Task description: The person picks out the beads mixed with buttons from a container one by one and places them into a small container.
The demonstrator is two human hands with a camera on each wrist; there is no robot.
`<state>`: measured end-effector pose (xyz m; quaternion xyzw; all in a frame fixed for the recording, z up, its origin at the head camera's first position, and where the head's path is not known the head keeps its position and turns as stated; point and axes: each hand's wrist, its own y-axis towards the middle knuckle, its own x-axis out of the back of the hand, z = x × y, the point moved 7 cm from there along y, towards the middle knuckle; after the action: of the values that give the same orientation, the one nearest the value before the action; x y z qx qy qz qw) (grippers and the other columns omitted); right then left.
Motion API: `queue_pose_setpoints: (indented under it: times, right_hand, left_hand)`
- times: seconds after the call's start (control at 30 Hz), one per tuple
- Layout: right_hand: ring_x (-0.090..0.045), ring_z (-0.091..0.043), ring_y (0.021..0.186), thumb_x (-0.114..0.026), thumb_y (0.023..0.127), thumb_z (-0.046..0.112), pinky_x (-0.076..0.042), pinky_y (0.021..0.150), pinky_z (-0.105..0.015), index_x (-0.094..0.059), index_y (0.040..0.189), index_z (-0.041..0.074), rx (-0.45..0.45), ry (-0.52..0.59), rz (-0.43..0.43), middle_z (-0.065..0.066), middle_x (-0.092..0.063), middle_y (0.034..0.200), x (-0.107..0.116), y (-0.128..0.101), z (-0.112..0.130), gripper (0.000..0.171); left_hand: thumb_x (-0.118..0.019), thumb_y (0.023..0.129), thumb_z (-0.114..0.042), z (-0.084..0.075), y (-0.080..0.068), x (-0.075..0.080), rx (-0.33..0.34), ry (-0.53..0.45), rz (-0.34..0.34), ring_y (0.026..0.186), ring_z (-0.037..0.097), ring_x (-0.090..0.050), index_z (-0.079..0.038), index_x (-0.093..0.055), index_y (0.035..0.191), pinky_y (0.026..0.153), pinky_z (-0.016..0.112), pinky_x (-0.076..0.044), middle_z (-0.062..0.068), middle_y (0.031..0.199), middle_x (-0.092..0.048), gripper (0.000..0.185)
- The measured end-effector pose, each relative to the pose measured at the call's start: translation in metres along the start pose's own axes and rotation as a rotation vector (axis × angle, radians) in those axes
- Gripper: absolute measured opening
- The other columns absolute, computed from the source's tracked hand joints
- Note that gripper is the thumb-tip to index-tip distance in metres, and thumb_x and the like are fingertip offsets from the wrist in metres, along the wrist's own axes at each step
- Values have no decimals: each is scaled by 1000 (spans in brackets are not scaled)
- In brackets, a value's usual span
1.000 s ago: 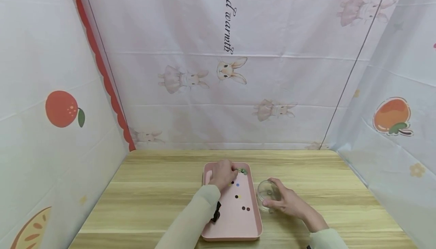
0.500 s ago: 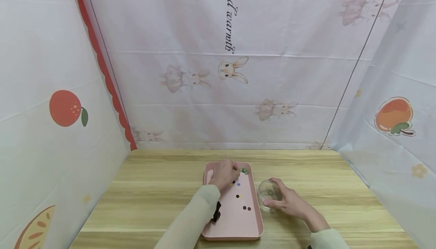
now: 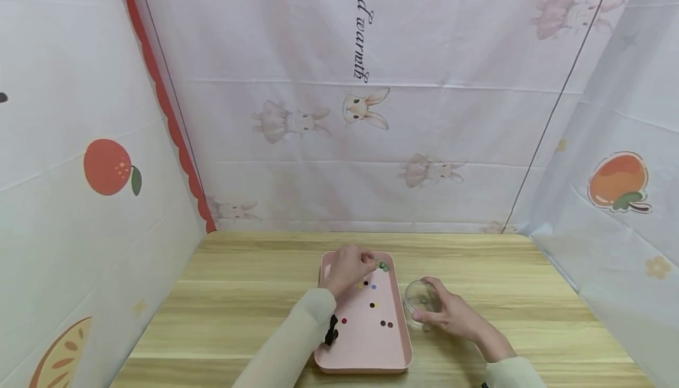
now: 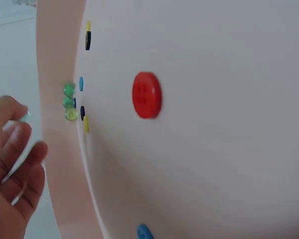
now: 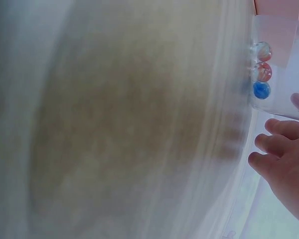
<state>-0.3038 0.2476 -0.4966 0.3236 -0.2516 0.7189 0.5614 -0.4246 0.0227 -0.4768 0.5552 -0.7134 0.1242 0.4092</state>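
Note:
My left hand (image 3: pixel 347 268) is over the far end of a pink tray (image 3: pixel 373 359), pinching a pale green glass marble (image 4: pixel 25 117) between thumb and fingertip. Other green marbles (image 3: pixel 383 266) lie in the tray's far right corner, just beside the fingers. On the tray floor a red button (image 4: pixel 147 94) lies below the left wrist. Right of the tray, my right hand (image 3: pixel 452 316) holds a clear cup (image 3: pixel 416 293) by its side, the cup standing on the table. Several marbles, among them a blue marble (image 5: pixel 261 90), sit at its bottom.
Dark, yellow and blue buttons lie scattered over the tray, including a blue button (image 3: pixel 373 287) and a brown button (image 3: pixel 383 323). Wood-grain table (image 3: pixel 249 293) surrounds the tray. Printed curtains (image 3: pixel 297 187) stand behind and at both sides.
My left hand has shifted slightly and lifted its fingertips with a marble. The red button has come into view beside the wrist. My right hand and the cup stay put.

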Motion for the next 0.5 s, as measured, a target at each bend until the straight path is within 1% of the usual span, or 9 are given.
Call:
queue_pose_setpoints:
  times: [0.07, 0.17, 0.27, 0.37, 0.5]
  right_hand:
    - [-61, -52, 126, -83, 90, 44, -44, 107, -72, -34, 158, 9, -5, 6, -3, -35, -62, 137, -1, 1, -2, 91]
    - [-62, -50, 124, -83, 90, 44, -44, 107, -72, -34, 158, 9, -8, 15, -6, -33, -63, 135, -1, 2, -3, 91]
    - [-62, -51, 123, -83, 90, 44, -44, 106, -72, -34, 158, 9, -12, 16, -8, -33, -64, 134, -1, 2, -3, 91]
    - [-62, -52, 124, -83, 90, 44, -44, 106, -72, -34, 159, 9, -12, 12, -5, -35, -63, 135, -1, 1, -3, 91]
    - [-61, -53, 126, -82, 91, 43, -44, 106, -72, -33, 159, 8, -11, 10, -1, -36, -61, 137, -2, 0, -2, 91]
  left_hand:
    - [-71, 92, -15, -4, -2, 1, -37, -46, 4, 47, 1, -40, -15, -85, 100, 49, 18, -30, -10, 66, -69, 16]
    - [-73, 95, -21, -10, -4, 4, -70, -135, 8, 51, 1, -52, -14, -85, 105, 51, 19, -39, -8, 73, -74, 17]
    - [-77, 96, -29, -14, -6, 6, -62, -225, 14, 62, 2, -61, -15, -85, 108, 57, 21, -48, -8, 82, -77, 21]
    - [-80, 94, -34, -16, -8, 6, -40, -309, 24, 72, 3, -66, -18, -85, 108, 62, 24, -54, -9, 86, -77, 21]
    - [-81, 93, -28, -18, -10, 4, -50, -387, 41, 77, 11, -70, -19, -85, 106, 62, 25, -55, -7, 86, -78, 17]
